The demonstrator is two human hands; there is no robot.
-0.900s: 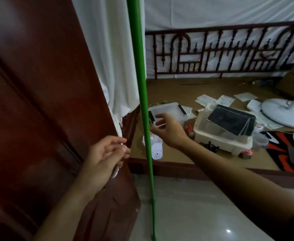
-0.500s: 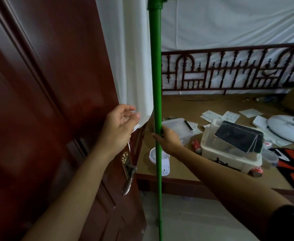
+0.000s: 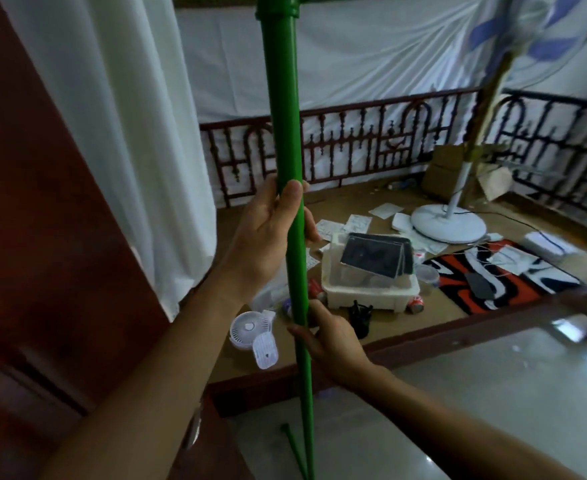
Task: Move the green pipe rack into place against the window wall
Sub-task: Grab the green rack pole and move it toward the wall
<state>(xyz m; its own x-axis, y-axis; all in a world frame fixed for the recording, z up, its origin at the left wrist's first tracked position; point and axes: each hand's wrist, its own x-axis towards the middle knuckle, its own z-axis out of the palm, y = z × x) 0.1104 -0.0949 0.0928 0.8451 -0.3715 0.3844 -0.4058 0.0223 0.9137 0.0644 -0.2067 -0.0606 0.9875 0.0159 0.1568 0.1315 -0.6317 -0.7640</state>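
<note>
No writing can be read anywhere; the papers [image 3: 358,223] on the low platform are too blurry, and the red cans [image 3: 415,303] show no clear name.

The room has a shiny pale tile floor [image 3: 475,393] near the person and a raised brown platform [image 3: 382,199] past it. A dark carved railing [image 3: 354,143] runs along the back of the platform, with a white sheet [image 3: 371,53] hung behind it. A dark red wooden door [image 3: 42,254] fills the left side, and a white curtain [image 3: 119,116] hangs beside it. On the platform sit a white tub [image 3: 368,289] with black flat things on top, a little white fan [image 3: 250,329], the round base of a standing fan [image 3: 448,223], and a red, black and white mat [image 3: 493,282].

The green pipe rack [image 3: 285,116] stands upright in the middle, its foot on the tile (a thin green bar sticks out low down). It is right in front of the person, not at the back wall.

The left hand [image 3: 268,233] is wrapped around the pole, fingers curled tight. The right hand [image 3: 330,337] grips the same pole lower down, thumb on the near side.

Half a second ago the left hand was off the pole, held open near the curtain; now it holds on. The right hand was already on the pole then. The view has also turned to the right, so the standing fan shows more.
</note>
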